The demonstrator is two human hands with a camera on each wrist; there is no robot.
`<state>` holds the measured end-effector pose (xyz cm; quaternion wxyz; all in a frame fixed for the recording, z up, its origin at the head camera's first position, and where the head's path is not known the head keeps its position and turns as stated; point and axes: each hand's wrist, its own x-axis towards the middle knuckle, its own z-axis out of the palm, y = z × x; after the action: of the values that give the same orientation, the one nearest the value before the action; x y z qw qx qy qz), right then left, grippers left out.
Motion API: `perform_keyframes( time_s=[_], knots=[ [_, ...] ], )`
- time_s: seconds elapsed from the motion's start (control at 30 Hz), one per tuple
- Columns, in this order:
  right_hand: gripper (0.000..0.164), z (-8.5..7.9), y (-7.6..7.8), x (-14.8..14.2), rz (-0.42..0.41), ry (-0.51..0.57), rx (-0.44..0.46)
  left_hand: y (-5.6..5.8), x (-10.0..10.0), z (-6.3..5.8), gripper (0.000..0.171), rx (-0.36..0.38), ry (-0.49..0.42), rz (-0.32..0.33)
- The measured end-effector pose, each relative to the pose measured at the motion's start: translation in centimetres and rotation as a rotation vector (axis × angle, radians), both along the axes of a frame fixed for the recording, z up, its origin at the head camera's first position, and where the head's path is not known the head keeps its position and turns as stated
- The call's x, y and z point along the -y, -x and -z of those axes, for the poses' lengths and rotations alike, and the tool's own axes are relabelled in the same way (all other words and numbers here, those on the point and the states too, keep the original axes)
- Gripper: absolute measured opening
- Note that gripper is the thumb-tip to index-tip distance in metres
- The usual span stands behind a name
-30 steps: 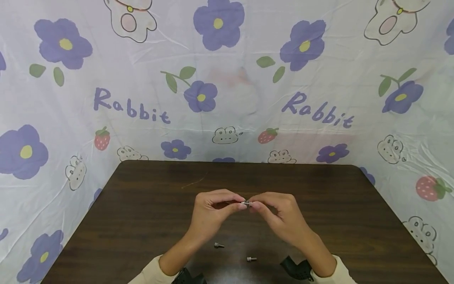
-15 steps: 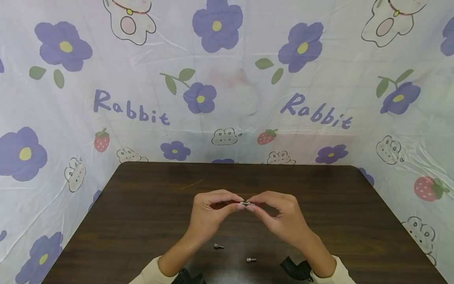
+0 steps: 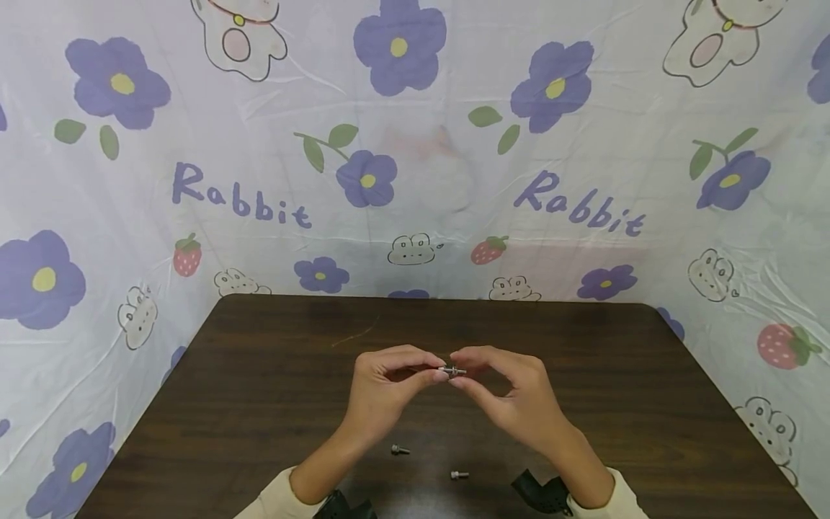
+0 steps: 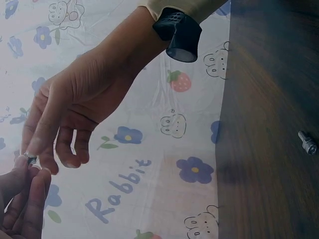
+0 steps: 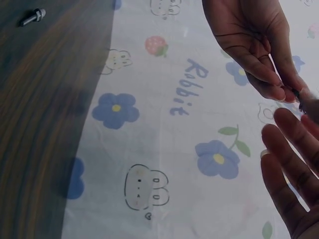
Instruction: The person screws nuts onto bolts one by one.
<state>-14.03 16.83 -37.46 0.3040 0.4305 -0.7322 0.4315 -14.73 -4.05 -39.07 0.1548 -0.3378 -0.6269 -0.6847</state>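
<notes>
Between the thumb and index fingertips of my left hand (image 3: 387,386), a small metal bolt (image 3: 457,371) is pinched, its shank pointing right. A ring-like part, perhaps a nut or washer, shows on it. The right hand (image 3: 519,389) is around the bolt's free end, thumb below and index finger above, spread apart with the bolt showing between. Whether the right thumb touches it I cannot tell. In the right wrist view, the right hand's fingers (image 5: 286,154) are loosely spread. The bolt's head is mostly hidden by the left fingertips.
Two more bolts lie on the dark wooden table (image 3: 259,404): one bolt (image 3: 400,450) below the left hand, another bolt (image 3: 459,475) nearer the front. A thin thread (image 3: 355,334) lies farther back. A patterned cloth (image 3: 415,216) hangs behind the table.
The right fingertips were together on the bolt's right side; now the index finger is lifted away from the thumb, exposing more of the bolt. The left hand keeps its place.
</notes>
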Motion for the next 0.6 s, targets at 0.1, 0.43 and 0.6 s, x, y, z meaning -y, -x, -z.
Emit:
perform_keyframes(
  time_s=[0.1, 0.43, 0.6],
  knots=[
    [0.019, -0.04, 0.20, 0.09, -0.026, 0.022, -0.049, 0.00, 0.03, -0.04, 0.010, 0.000, 0.003, 0.000],
    [0.009, 0.14, 0.01, 0.00, -0.016, -0.035, 0.025, -0.13, -0.03, 0.13, 0.010, -0.005, 0.003, 0.005],
    [0.014, 0.24, -0.19, -0.09, 0.012, -0.067, 0.094, -0.12, -0.07, 0.07, 0.010, -0.001, -0.002, 0.006]
  ],
)
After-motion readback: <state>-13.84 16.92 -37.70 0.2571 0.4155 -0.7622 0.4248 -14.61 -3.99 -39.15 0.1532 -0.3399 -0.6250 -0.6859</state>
